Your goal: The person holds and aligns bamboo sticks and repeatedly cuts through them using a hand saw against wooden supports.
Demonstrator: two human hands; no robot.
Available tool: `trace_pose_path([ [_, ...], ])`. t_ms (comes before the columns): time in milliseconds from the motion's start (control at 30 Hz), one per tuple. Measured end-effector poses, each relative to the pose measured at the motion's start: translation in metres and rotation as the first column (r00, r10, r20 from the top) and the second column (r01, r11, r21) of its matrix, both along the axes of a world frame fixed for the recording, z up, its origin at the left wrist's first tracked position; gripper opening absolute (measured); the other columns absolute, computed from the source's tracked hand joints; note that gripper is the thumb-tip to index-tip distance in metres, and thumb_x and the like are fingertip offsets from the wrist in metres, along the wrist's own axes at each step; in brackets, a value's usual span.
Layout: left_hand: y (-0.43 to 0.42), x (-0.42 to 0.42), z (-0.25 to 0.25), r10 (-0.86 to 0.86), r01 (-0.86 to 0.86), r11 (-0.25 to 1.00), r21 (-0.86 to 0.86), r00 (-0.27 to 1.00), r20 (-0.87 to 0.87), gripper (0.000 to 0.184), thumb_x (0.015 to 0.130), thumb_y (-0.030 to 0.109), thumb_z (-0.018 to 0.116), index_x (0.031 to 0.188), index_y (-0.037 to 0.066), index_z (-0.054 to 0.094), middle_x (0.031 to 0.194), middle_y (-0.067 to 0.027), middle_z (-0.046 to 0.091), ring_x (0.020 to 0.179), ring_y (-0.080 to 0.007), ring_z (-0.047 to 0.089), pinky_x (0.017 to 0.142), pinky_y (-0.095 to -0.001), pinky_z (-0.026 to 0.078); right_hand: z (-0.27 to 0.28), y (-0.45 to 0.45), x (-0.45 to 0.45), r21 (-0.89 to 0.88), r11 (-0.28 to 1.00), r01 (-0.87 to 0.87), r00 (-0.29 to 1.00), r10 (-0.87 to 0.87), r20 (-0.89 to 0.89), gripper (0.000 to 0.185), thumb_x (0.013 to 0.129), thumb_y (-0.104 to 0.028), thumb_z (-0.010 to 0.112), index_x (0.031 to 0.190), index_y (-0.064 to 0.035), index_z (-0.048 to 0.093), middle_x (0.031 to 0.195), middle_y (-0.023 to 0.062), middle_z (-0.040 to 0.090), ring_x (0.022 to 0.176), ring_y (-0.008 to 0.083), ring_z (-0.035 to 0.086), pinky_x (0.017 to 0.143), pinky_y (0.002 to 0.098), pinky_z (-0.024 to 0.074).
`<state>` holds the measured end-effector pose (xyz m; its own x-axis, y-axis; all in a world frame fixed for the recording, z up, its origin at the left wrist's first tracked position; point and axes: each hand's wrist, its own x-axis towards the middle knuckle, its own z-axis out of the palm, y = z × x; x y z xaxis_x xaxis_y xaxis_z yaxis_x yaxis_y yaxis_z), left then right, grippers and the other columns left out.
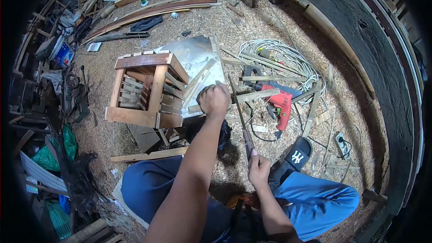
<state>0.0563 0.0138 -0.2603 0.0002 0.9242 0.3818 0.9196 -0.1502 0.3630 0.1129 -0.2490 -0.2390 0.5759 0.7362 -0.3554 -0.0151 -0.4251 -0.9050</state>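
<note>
My left hand (pixel 213 100) is closed round a thin wooden strip (pixel 258 95), which sticks out on both sides of the fist. My right hand (pixel 259 170) grips the lower end of a long, narrow-bladed tool (pixel 240 112). Its dark blade points up and away from me and crosses the strip just right of my left hand; whether they touch I cannot tell. Left of my left hand, a slatted wooden frame (pixel 156 85) with an open side stands beside a pale, scuffed board (pixel 198 58). More cut strips lie on this board.
A red power drill (pixel 282 105) lies to the right, below a coil of pale cable (pixel 292 58). A socket strip (pixel 343 146) with a plug sits further right. Long planks (pixel 153 12) lie at the back. Clutter and a vise-like metal tool (pixel 74 85) line the left.
</note>
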Motion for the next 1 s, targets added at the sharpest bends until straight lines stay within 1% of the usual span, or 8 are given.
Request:
trace_pose_path([
  [67,-0.001,-0.001,-0.002,-0.025,0.025,1.000,0.015,1.000,0.001,0.041,0.093,0.022,0.057,0.060,0.000,0.070,0.067,-0.0226,0.069,0.060,-0.0394,0.068,0.063,-0.0473,0.057,-0.001,0.026,0.002,0.024,0.997,-0.075,0.972,0.067,0.224,0.061,0.108,-0.033,0.050,0.055,-0.0025,0.049,0.050,-0.0006,0.045,0.046,0.0086,0.039,0.045,0.0335,0.0302],
  [100,-0.001,-0.001,-0.003,-0.004,0.004,1.000,0.028,1.000,0.002,0.041,0.093,0.022,0.057,0.060,0.000,0.069,0.066,-0.0224,0.069,0.060,-0.0392,0.068,0.063,-0.0473,0.056,0.006,0.045,0.002,0.015,0.996,-0.084,0.980,0.080,0.180,0.056,0.106,-0.030,0.053,0.063,0.0054,0.052,0.051,0.0070,0.043,0.050,0.0117,0.040,0.046,0.0383,0.0314],
  [333,0.003,0.003,0.000,-0.014,0.014,1.000,0.014,1.000,-0.011,0.035,0.089,0.018,0.059,0.060,0.002,0.070,0.067,-0.0205,0.069,0.059,-0.0374,0.068,0.061,-0.0458,0.057,-0.004,-0.025,0.004,0.015,0.997,-0.073,0.996,0.072,0.048,0.052,0.106,-0.026,0.053,0.062,0.0028,0.054,0.048,0.0061,0.044,0.047,0.0121,0.045,0.046,0.0368,0.0346],
  [500,0.001,0.000,0.001,-0.007,0.008,0.999,-0.036,1.000,0.028,0.039,0.093,0.021,0.056,0.062,0.001,0.070,0.067,-0.0218,0.068,0.061,-0.0408,0.068,0.064,-0.0485,0.056,0.016,0.046,0.010,-0.079,0.990,-0.114,0.960,0.130,0.247,0.056,0.106,-0.031,0.054,0.062,0.0042,0.052,0.049,0.0081,0.041,0.047,0.0127,0.039,0.046,0.0388,0.0315],
  [600,0.003,-0.002,-0.005,-0.014,0.015,0.999,-0.031,1.000,0.025,0.039,0.093,0.022,0.057,0.063,0.001,0.070,0.068,-0.0221,0.069,0.062,-0.0411,0.068,0.064,-0.0492,0.056,0.006,0.078,0.013,-0.012,0.997,-0.073,0.996,0.073,0.045,0.057,0.107,-0.030,0.051,0.062,0.0044,0.052,0.050,0.0054,0.042,0.048,0.0122,0.041,0.046,0.0383,0.0320],
  [800,0.003,-0.001,-0.001,-0.013,0.012,1.000,0.010,0.999,0.032,0.040,0.092,0.021,0.058,0.059,0.001,0.068,0.068,-0.0213,0.069,0.060,-0.0397,0.068,0.063,-0.0481,0.056,0.004,-0.032,-0.003,0.012,0.999,-0.043,0.999,0.044,-0.030,0.057,0.107,-0.024,0.052,0.055,0.0005,0.048,0.046,0.0000,0.043,0.044,0.0089,0.041,0.044,0.0340,0.0301],
  [933,0.004,-0.001,-0.009,-0.015,0.013,0.999,0.047,0.999,0.040,0.039,0.091,0.020,0.058,0.059,0.001,0.068,0.066,-0.0209,0.068,0.058,-0.0394,0.067,0.062,-0.0474,0.056,0.001,0.039,0.002,-0.059,0.994,-0.092,0.982,0.100,0.158,0.057,0.107,-0.029,0.052,0.057,-0.0015,0.049,0.047,0.0003,0.043,0.044,0.0094,0.041,0.044,0.0358,0.0297],
  [1000,0.003,-0.001,-0.008,-0.009,0.008,0.999,0.046,0.999,0.032,0.038,0.091,0.020,0.058,0.060,0.002,0.069,0.065,-0.0211,0.068,0.057,-0.0396,0.067,0.061,-0.0475,0.056,-0.009,0.045,0.004,-0.034,0.998,-0.058,0.998,0.058,-0.002,0.058,0.107,-0.029,0.052,0.057,-0.0004,0.050,0.048,0.0007,0.044,0.046,0.0089,0.043,0.044,0.0349,0.0312],
])
